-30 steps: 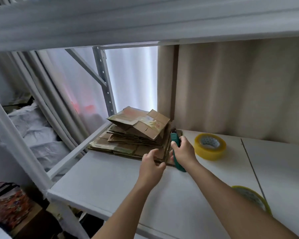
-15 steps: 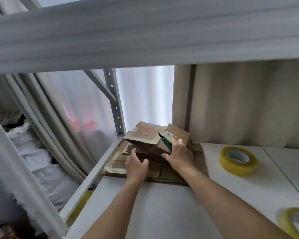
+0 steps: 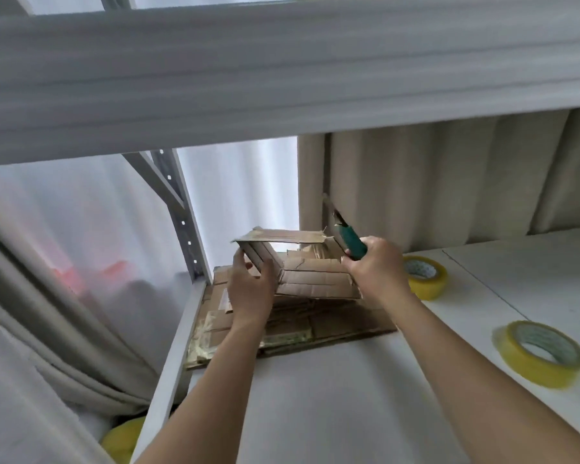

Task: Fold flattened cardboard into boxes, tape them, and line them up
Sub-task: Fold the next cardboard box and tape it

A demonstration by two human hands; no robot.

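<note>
shelf (image 3: 315, 413) – carries flattened cardboard stack (image 3: 282, 329) | top cardboard piece (image 3: 312, 279) – lifted off the stack since a moment ago, now opening into a box | left hand (image 3: 250, 293) fingers pinch its left wall | right hand (image 3: 375, 269) grips green utility knife (image 3: 350, 241), steadies right edge | tape rolls (image 3: 422, 277) near, unused – taping comes next

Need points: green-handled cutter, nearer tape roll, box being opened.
green-handled cutter (image 3: 353, 243), head view, on the green handle above the fist.
nearer yellow tape roll (image 3: 529, 365), head view, on its front outer wall.
cardboard box (image 3: 315, 277), head view, on the front panel between the hands.
</note>
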